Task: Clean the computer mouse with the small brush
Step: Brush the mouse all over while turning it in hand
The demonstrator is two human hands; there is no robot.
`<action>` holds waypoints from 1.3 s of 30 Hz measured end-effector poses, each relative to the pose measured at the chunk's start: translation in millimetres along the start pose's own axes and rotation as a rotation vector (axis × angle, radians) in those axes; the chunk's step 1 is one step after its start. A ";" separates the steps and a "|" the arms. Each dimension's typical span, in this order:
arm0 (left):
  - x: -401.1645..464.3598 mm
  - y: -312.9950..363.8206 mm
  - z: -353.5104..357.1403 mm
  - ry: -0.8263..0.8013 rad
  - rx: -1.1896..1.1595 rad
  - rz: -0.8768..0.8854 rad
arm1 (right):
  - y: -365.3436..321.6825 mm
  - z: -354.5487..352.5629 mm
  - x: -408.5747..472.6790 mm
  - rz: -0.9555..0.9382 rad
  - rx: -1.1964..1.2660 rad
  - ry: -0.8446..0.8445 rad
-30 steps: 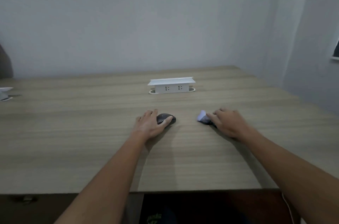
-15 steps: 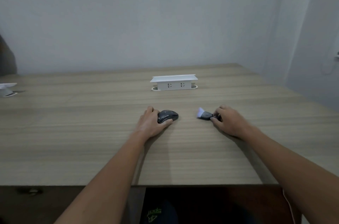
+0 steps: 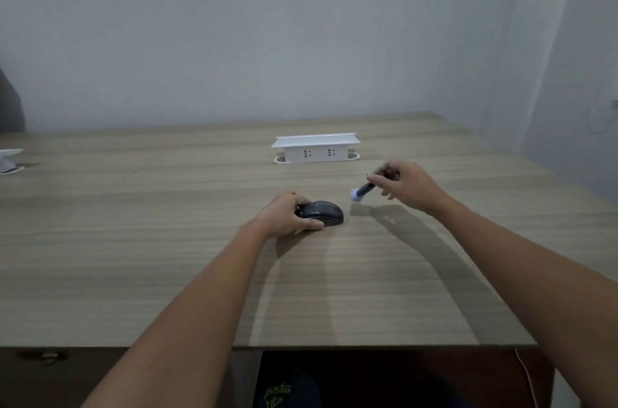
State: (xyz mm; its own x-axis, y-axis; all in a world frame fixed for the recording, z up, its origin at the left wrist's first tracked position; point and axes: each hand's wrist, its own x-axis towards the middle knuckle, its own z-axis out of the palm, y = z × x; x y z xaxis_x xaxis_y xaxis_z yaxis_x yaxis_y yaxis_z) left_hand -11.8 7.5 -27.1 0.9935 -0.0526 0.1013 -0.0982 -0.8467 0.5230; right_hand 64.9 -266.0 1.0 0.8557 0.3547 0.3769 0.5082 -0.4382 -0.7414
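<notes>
Black mouse (image 3: 321,213) gripped by left hand (image 3: 284,215); right hand (image 3: 409,186) pinches brush (image 3: 363,191).

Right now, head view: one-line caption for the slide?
Left hand steadies the black mouse on the table; right hand holds the small brush beside it.

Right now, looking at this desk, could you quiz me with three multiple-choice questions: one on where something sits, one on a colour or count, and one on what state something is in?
1. Where is the white socket box?
A. Beyond the hands, toward the wall
B. At the table's near edge
C. Under the left hand

2. What colour is the mouse?
A. White
B. Red
C. Dark grey to black

3. What is the small brush doing?
A. Lying flat on the table
B. Held up in the right hand, bristles down
C. Pressed against the mouse

Answers:
1 A: it stands farther back on the table.
2 C: its shell is dark beside the left hand.
3 B: its pale bristle tip hangs apart from the mouse.
</notes>
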 end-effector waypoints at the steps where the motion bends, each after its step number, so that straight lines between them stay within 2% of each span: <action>1: 2.0 0.8 -0.6 -0.018 -0.011 0.008 | -3.1 0.8 2.7 -0.004 0.028 -0.012; 6: 11.6 -1.0 -3.1 -0.091 -0.046 0.049 | -17.1 5.4 15.4 -0.010 0.145 -0.054; 17: 26.1 -3.1 -9.8 -0.160 -0.041 0.073 | -28.9 5.3 24.6 0.065 0.230 -0.316; 21: 29.2 -4.6 -9.6 -0.165 -0.047 0.066 | -27.6 11.5 30.1 0.112 0.235 -0.296; 26: 31.1 -8.6 -8.5 -0.154 -0.073 0.063 | -23.1 16.2 30.7 0.065 0.148 -0.236; 30: 32.4 -9.2 -8.2 -0.158 -0.086 0.064 | -20.3 18.3 27.5 0.059 0.160 -0.266; 35: 33.8 -8.8 -8.3 -0.156 -0.088 0.058 | -22.0 12.4 33.3 0.030 -0.091 -0.245; 39: 33.0 -7.4 -8.8 -0.152 -0.064 0.064 | -32.3 16.9 38.0 -0.013 0.014 -0.211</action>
State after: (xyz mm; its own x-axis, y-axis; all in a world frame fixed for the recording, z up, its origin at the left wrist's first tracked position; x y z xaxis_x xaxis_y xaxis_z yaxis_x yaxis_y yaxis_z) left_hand 21.1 16.7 -20.2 0.9819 -0.1893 0.0093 -0.1605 -0.8040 0.5726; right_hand 79.4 -224.5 29.9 0.8089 0.5262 0.2624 0.5162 -0.4217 -0.7455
